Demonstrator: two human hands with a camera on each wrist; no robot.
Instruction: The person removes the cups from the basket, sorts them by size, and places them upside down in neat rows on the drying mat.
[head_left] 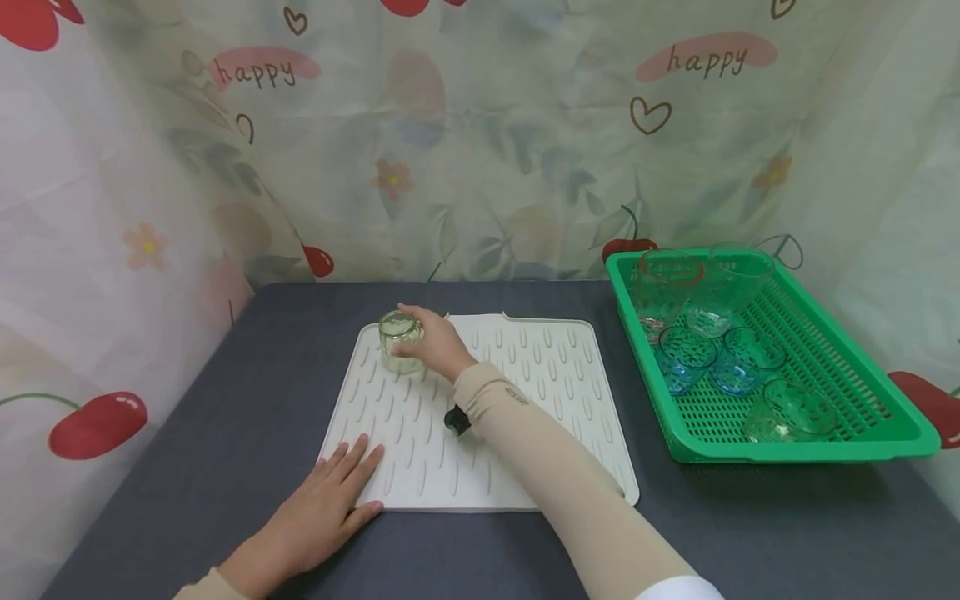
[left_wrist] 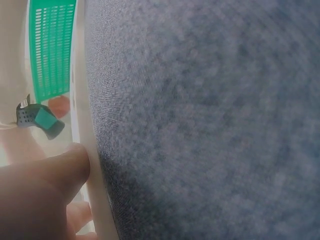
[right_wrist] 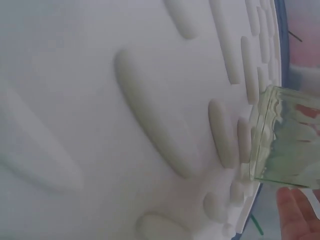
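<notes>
A clear, pale green drinking glass [head_left: 400, 342] stands at the far left corner of the white ribbed draining mat [head_left: 525, 458]. My right hand [head_left: 437, 340] holds this glass from its right side, thumb nearer me and fingers on the far side. In the right wrist view, the glass [right_wrist: 290, 140] meets the mat at the right edge, with some fingertips [right_wrist: 295, 212] below it. Which end of the glass is up, I cannot tell. My left hand [head_left: 318, 508] rests with straight fingers on the mat's near left corner.
To the right, a green plastic basket [head_left: 806, 452] holds several glasses: a red-rimmed tall glass [head_left: 667, 287], another tall clear glass [head_left: 731, 287], two blue glasses [head_left: 684, 358] and a pale green one [head_left: 795, 412]. A patterned curtain [head_left: 480, 150] hangs behind the dark table [head_left: 247, 375].
</notes>
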